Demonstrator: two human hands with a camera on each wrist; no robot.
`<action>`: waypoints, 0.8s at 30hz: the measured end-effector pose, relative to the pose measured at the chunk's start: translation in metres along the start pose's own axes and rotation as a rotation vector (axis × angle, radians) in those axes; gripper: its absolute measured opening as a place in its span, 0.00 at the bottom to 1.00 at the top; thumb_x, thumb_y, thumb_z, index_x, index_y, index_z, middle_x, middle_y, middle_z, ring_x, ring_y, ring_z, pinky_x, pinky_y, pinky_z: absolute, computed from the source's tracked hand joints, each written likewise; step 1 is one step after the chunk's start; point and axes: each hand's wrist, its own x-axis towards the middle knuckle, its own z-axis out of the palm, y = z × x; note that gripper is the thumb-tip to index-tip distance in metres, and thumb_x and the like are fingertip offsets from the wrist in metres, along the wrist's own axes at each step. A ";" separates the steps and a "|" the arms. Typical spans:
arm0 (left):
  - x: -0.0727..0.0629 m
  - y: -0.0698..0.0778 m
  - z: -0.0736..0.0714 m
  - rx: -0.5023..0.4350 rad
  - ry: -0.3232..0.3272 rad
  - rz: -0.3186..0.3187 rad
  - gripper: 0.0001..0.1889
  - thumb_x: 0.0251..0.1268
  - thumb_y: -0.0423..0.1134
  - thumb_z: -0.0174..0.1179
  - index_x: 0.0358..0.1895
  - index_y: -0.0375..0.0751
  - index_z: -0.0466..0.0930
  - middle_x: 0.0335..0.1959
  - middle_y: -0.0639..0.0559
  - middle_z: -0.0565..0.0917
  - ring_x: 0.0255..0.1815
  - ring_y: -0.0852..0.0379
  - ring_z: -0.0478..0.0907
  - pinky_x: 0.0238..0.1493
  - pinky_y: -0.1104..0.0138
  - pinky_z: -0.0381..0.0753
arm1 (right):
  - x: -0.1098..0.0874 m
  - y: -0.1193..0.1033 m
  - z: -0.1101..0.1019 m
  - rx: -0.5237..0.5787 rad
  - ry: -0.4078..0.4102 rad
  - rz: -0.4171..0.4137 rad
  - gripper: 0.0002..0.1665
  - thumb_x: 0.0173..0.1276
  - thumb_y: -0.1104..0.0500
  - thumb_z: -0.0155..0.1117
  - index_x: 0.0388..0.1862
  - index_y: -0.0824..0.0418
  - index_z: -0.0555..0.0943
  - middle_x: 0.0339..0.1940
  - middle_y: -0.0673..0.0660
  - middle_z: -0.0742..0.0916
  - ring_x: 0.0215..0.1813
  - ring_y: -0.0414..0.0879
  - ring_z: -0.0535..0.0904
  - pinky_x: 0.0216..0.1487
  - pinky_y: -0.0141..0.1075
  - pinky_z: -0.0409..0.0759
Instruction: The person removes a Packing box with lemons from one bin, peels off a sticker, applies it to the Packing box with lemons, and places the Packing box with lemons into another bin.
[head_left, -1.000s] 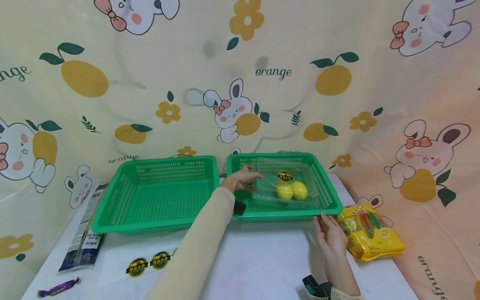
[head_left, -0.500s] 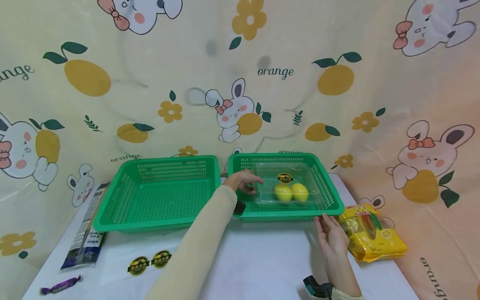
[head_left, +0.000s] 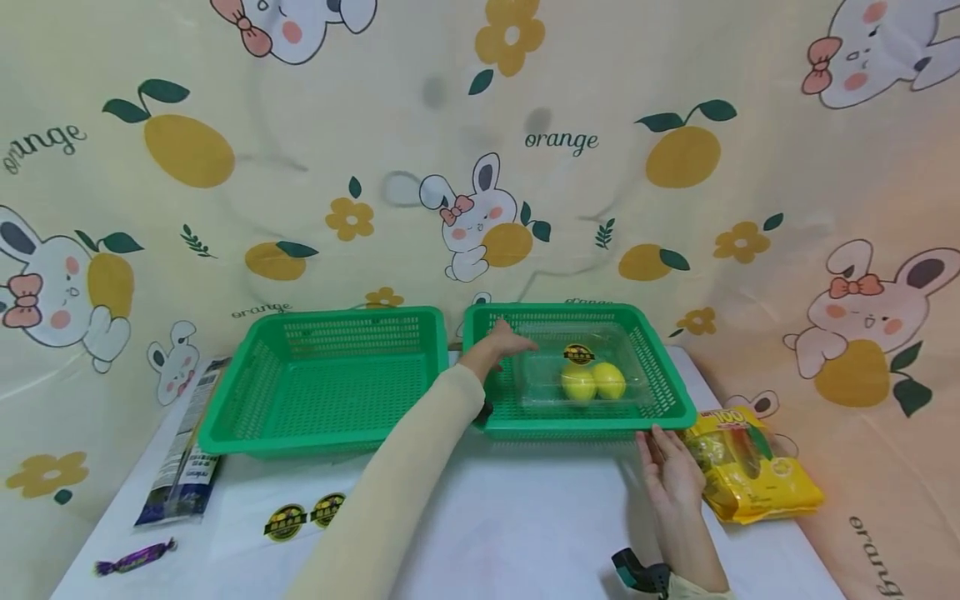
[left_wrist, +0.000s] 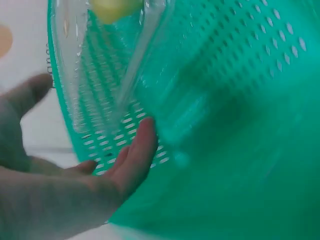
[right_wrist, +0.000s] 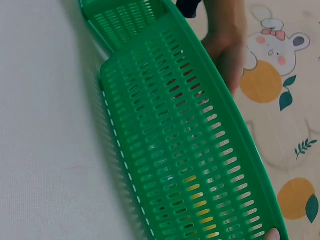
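A clear plastic box (head_left: pixel 540 379) with a black-and-gold sticker (head_left: pixel 579 354) and two yellow balls (head_left: pixel 579 383) lies in the right green basket (head_left: pixel 592 430). My left hand (head_left: pixel 497 346) is over that basket's left side, fingers spread and holding nothing. In the left wrist view the left hand (left_wrist: pixel 100 165) is beside the end of the clear box (left_wrist: pixel 132 75), a gap between fingers and plastic. My right hand (head_left: pixel 675 479), palm up with fairly straight fingers, touches the basket's front rim near its right corner. Only a fingertip (right_wrist: pixel 272 234) shows in the right wrist view.
A second green basket (head_left: pixel 330 442) stands at the left. Beyond it lie a long dark-blue and silver packet (head_left: pixel 180 467) and a purple wrapped candy (head_left: pixel 135 558). Round stickers (head_left: pixel 285 522) are on a sheet in front. A yellow bag (head_left: pixel 753 471) sits at the right; a printed curtain (head_left: pixel 555 217) hangs behind.
My left hand has let go of the box's left end and drawn up off it, fingers spreading. The box has settled flatter in the basket. The right hand stays at the rim.
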 end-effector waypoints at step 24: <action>-0.194 -0.053 -0.052 0.199 0.311 0.537 0.13 0.71 0.41 0.61 0.55 0.43 0.81 0.43 0.55 0.84 0.48 0.56 0.79 0.50 0.58 0.79 | 0.004 0.006 0.004 0.030 0.036 -0.030 0.31 0.61 0.74 0.68 0.62 0.53 0.76 0.49 0.52 0.81 0.54 0.42 0.79 0.57 0.37 0.81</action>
